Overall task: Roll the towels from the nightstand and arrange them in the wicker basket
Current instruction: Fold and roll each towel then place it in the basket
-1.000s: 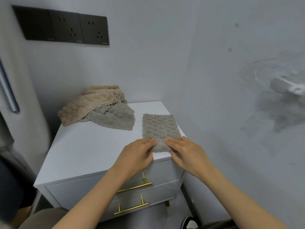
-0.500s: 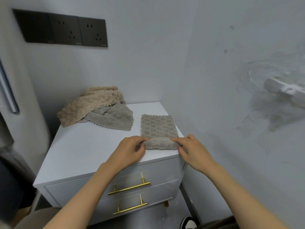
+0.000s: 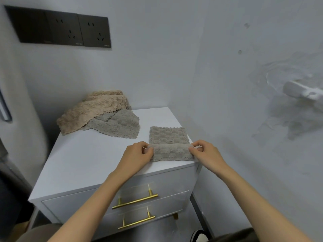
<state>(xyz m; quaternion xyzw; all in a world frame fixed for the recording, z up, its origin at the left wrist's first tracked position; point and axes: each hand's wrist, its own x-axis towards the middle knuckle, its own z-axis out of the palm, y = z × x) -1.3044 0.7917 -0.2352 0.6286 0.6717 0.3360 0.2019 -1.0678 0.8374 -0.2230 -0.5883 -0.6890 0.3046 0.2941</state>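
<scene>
White nightstand carries a grey towel, its near rolled edge pinched by left hand and right hand

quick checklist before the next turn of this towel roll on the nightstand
1. Left hand pinches the roll's left end: ok.
2. Right hand pinches the right end: ok.
3. Grey towel, rolled part even across its width: ok.
4. Flat part ahead lies smooth on the nightstand: ok.
5. Other towels heaped at the back left, apart from the roll: ok.
6. Wicker basket's place: cannot tell, not in view.
</scene>
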